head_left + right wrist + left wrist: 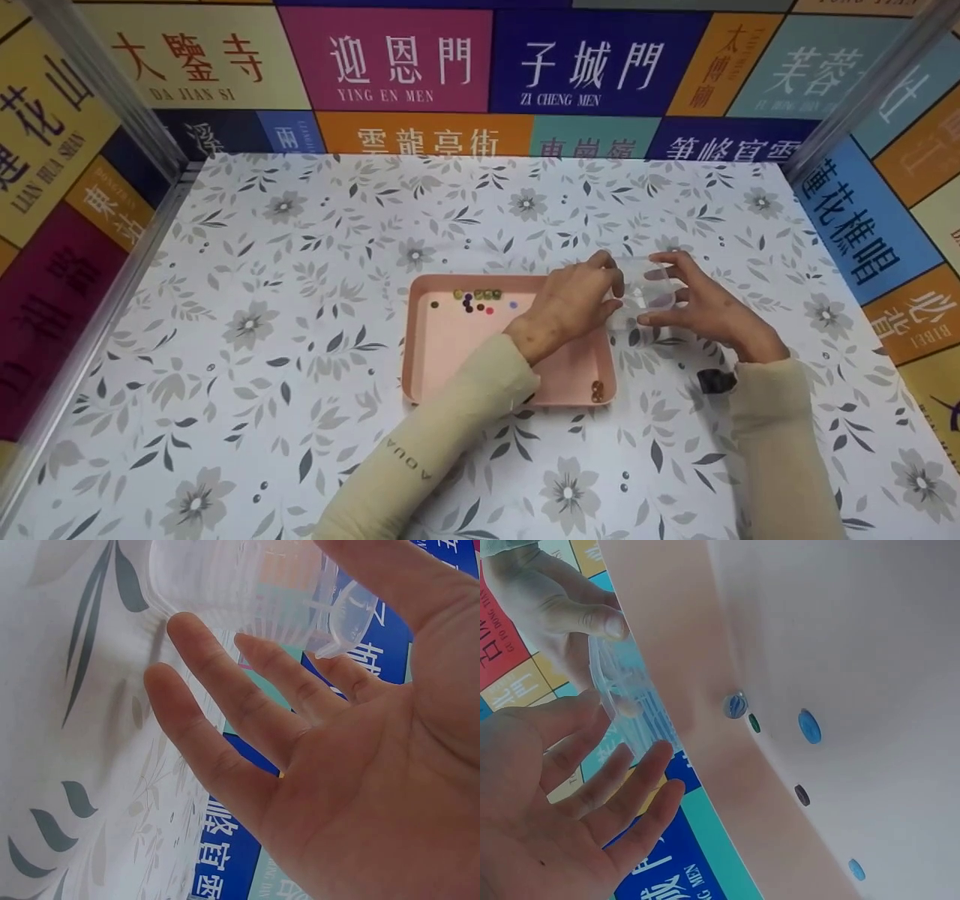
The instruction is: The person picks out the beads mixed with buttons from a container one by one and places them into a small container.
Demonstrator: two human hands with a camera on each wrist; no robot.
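Observation:
Just right of a pink tray [450, 352], a clear plastic box [637, 289] stands between both hands. My right hand [701, 304] grips it, its thumb along one side and fingers along the other. In the right wrist view the ribbed clear box [247, 592] lies between thumb and fingers, with a clear flap at its end. From the tray side my left hand [574, 304] reaches over the tray's right part. In the left wrist view, the left hand's fingers [641, 787] are loosely spread, fingertips right at the box's edge.
Inside the tray lie several green-gold marbles [487, 295], dark beads [468, 303], a red bead [490, 310] and amber marbles [598, 391]. A blue-swirled marble [735, 705] and flat blue pieces [810, 726] show close up. Printed panels [397, 60] border the flower-patterned table [285, 450].

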